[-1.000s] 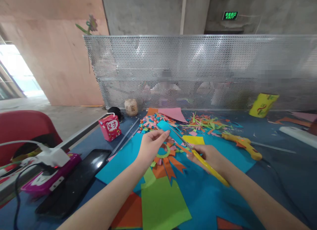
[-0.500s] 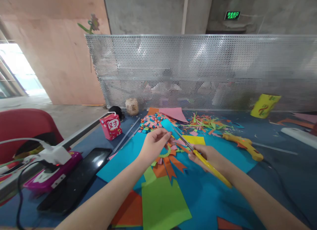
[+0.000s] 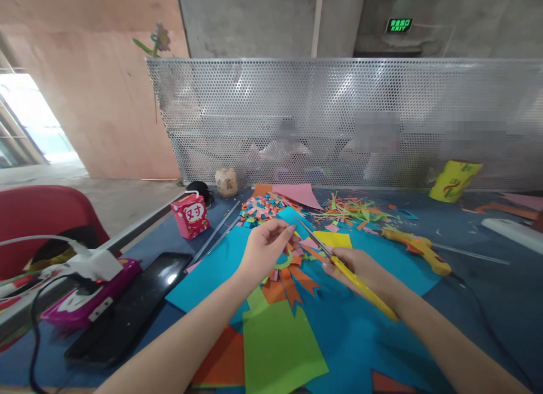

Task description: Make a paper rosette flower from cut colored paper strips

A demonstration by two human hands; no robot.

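Observation:
My left hand [image 3: 269, 241] pinches a blue paper strip [image 3: 289, 215] between thumb and fingers, its free end angled up and away. My right hand [image 3: 356, 267] grips yellow-handled scissors [image 3: 360, 286]. Their blades point up-left, close to the strip; I cannot tell whether they touch it. Beneath the hands lies a paper rosette with a green fringed ring [image 3: 285, 262] and orange notched tails [image 3: 292, 284], partly hidden by my left hand. A green paper sheet [image 3: 282, 346] lies nearer me, over a large blue sheet [image 3: 352, 326].
Colored paper scraps [image 3: 269, 206] and shredded strips [image 3: 352, 210] are piled at the back, before a perforated metal screen [image 3: 297, 100]. A yellow glue gun [image 3: 418, 250] lies right. On the left are a pink drink carton [image 3: 190, 216], a black phone [image 3: 131, 309] and a purple power strip [image 3: 93, 303].
The far end of the blue strip has dipped slightly and shifted a little right. Both hands and the scissors stay almost where they were.

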